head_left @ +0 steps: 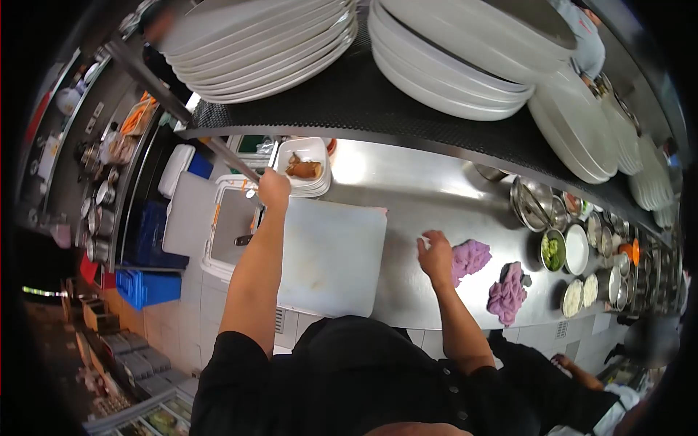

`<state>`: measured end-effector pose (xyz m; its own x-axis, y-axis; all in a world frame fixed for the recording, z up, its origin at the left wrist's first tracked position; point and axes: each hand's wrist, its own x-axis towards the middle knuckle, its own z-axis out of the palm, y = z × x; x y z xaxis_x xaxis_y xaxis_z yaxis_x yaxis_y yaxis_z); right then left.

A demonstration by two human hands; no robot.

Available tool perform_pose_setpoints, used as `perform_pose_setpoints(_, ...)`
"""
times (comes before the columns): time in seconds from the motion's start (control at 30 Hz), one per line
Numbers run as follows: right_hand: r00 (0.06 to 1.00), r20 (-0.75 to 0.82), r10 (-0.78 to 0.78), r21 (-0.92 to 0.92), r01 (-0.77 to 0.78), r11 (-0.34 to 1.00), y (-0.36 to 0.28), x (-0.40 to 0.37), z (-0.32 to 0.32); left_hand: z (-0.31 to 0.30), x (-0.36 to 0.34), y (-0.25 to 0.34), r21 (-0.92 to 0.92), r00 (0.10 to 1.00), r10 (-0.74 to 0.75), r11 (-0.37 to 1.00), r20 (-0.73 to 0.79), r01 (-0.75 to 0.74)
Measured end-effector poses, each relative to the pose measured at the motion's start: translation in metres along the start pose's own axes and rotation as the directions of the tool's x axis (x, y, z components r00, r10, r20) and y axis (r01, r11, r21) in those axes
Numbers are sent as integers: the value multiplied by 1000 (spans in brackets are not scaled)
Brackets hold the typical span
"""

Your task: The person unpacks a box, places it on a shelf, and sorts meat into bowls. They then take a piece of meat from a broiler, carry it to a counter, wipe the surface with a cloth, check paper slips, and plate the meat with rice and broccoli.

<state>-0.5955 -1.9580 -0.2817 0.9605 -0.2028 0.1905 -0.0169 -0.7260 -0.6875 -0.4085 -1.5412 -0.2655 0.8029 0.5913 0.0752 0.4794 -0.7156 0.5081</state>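
My left hand (274, 187) is closed at the left edge of the stacked square white tubs (313, 190), beside the lower end of a metal post (234, 158). What its fingers hold, if anything, is hidden. Brown food (304, 169) lies in the top tub. Below this hand is a white cutting board (331, 251) with faint stains. My right hand (435, 258) is over the steel counter with its fingers apart and nothing in them. Just right of it lies a crumpled purple cloth (470, 259), and farther right a second purple cloth (507, 294).
White plates (262, 54) and deep bowls (443, 73) crowd a shelf (305, 116) above the counter. Left of the board is an open white bin (212, 243) with a dark handle in it. Metal bowls (531, 200) of food line the right. A co-worker's arm (582, 374) shows lower right.
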Motion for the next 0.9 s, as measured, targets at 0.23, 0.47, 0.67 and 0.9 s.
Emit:
perform_pose_setpoints(0.23, 967, 237, -94, 306, 18, 952, -129, 145, 170, 2, 8, -6, 56, 995, 101, 993, -24, -99)
perform_pose_setpoints(0.47, 965, 261, -5, 99, -22, 995, -191, 186, 229, 9, 19, -7, -78, 998, 30, 996, -58, -35)
perform_pose_setpoints(0.67, 963, 266, 41, 65, -60, 996, -205, 181, 208, -2, 8, 4, -159, 999, 35, 987, 25, -31)
perform_pose_setpoints(0.9, 994, 28, 107, 375, -110, 920, -71, 213, 222, -16, 8, 7, -415, 864, 372, 883, 340, -217)
